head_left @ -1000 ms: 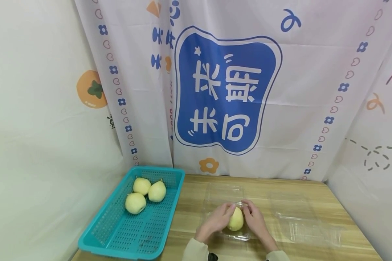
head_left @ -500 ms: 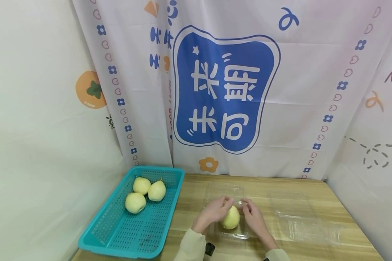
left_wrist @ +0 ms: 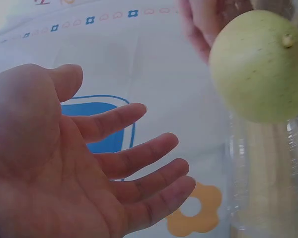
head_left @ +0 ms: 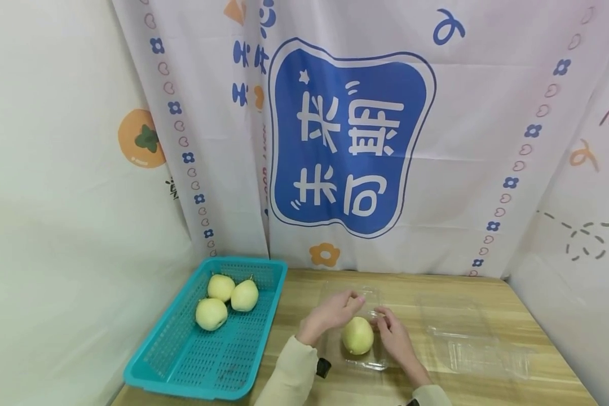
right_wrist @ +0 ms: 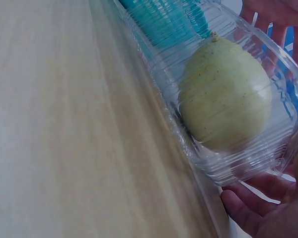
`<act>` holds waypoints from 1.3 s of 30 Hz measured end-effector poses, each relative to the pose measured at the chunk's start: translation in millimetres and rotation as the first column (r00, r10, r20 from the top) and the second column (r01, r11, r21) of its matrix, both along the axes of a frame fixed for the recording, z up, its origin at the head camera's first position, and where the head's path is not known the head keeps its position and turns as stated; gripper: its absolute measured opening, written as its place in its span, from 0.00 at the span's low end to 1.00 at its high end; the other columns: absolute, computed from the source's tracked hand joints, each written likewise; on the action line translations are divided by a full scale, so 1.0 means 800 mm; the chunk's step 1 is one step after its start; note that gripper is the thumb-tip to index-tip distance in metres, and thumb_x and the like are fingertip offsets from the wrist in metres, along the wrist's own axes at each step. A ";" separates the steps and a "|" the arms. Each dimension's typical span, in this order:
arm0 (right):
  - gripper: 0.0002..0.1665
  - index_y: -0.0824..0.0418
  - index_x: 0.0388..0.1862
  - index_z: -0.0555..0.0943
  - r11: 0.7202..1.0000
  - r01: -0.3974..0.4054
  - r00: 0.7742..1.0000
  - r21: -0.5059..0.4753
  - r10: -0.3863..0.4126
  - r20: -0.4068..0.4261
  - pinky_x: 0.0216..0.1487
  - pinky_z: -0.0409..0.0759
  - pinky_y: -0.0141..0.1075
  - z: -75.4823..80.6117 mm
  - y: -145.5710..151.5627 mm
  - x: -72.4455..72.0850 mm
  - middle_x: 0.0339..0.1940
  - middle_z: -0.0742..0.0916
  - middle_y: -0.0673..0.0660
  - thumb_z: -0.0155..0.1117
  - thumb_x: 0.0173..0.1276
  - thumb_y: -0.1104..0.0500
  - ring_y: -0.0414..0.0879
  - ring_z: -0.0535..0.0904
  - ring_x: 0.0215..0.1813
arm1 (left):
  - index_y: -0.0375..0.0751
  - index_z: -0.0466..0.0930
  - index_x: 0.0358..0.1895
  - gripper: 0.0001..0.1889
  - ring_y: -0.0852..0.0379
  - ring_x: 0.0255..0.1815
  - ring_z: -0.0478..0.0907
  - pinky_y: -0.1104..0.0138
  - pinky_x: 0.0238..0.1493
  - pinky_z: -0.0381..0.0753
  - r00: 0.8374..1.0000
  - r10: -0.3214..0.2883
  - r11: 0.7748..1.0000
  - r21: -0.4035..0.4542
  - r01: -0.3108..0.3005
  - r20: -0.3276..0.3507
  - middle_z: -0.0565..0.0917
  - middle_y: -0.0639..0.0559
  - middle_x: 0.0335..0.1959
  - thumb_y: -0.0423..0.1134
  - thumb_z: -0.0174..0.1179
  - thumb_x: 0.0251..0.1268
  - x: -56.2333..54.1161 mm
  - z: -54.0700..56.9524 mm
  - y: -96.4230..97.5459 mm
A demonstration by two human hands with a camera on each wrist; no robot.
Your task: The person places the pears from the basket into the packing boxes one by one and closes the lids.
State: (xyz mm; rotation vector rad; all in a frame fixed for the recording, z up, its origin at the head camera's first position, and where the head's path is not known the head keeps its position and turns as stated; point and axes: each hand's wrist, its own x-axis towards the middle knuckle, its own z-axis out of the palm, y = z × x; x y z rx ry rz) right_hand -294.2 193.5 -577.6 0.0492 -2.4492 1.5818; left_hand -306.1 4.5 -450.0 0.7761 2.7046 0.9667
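Note:
A pale yellow pear (head_left: 357, 336) lies in the base of a clear plastic clamshell box (head_left: 370, 365), whose lid (head_left: 370, 294) is folded back on the far side. My left hand (head_left: 335, 312) hovers above the back left of the pear, apart from it. Its fingers are spread and hold nothing in the left wrist view, where the pear (left_wrist: 258, 69) shows at the upper right. My right hand (head_left: 397, 340) rests at the box's right side, its fingers loosely bent by the wall. In the right wrist view, the right fingers (right_wrist: 248, 206) lie close to the box's end.
On the left, a turquoise perforated basket (head_left: 203, 366) holds three pears (head_left: 211, 314). Another open clear clamshell box (head_left: 479, 352) stands to the right on the wooden table (head_left: 304, 282). A printed curtain (head_left: 451, 237) hangs behind the table.
My left hand has let go of the pear and lifted up and back from it. The pear has shifted slightly left in the box. My right hand has stayed at the box's right side.

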 end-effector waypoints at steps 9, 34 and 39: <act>0.17 0.65 0.60 0.76 1.000 0.003 1.000 -0.005 -0.003 0.006 0.45 0.81 0.34 -0.001 -0.001 -0.001 0.40 0.89 0.61 0.50 0.75 0.64 0.49 0.87 0.41 | 0.39 0.77 0.60 0.28 0.48 0.56 0.80 0.56 0.56 0.80 0.995 0.008 0.997 -0.079 -0.016 -0.098 0.84 0.45 0.52 0.58 0.41 0.77 -0.011 0.021 -0.003; 0.18 0.66 0.60 0.76 1.000 0.012 1.000 0.027 -0.012 0.005 0.44 0.80 0.32 -0.004 -0.002 -0.003 0.40 0.90 0.60 0.51 0.75 0.63 0.48 0.86 0.42 | 0.44 0.77 0.57 0.21 0.47 0.57 0.78 0.52 0.57 0.78 0.982 0.091 0.986 -0.125 -0.112 -0.162 0.83 0.46 0.54 0.54 0.49 0.75 -0.023 0.078 -0.049; 0.18 0.65 0.60 0.76 0.999 0.010 1.000 0.031 -0.011 0.010 0.44 0.81 0.33 -0.002 -0.001 0.001 0.41 0.90 0.60 0.51 0.75 0.63 0.48 0.86 0.42 | 0.44 0.76 0.58 0.21 0.45 0.57 0.79 0.51 0.56 0.78 0.982 0.101 0.988 -0.097 -0.117 -0.157 0.83 0.45 0.55 0.54 0.49 0.75 -0.020 0.085 -0.060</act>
